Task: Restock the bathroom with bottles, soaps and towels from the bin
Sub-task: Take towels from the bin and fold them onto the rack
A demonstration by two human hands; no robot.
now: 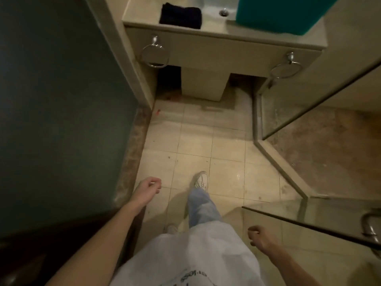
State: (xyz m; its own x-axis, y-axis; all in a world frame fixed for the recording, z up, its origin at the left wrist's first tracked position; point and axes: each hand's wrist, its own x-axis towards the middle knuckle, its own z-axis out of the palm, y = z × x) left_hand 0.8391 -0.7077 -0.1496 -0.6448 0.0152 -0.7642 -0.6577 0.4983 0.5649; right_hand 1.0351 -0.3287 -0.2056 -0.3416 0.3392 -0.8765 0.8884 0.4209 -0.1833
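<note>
The worktop of the vanity lies ahead of the person, across the top of the view. On its left part sits a folded dark towel, close to the front edge. On its right part stands the teal bin, overlapping the sink basin and reaching almost to the front edge; what it holds cannot be seen. Below the worktop's front edge hang a left towel ring and a right towel ring, one toward each end.

From the worktop back to the person runs a lane of pale tiled floor. Left of the worktop, a dark door bounds the lane, with a marbled threshold along its foot. Right of the worktop, the shower's glass panel and angled kerb cut in, so the lane is narrowest just in front of the worktop.

The left hand hangs well short of the worktop, just beside the threshold, fingers loosely curled and grasping nothing. The right hand hangs farther back still, fingers likewise relaxed and empty, near the edge of a second glass pane. A white shoe is planted on the tiles between them.
</note>
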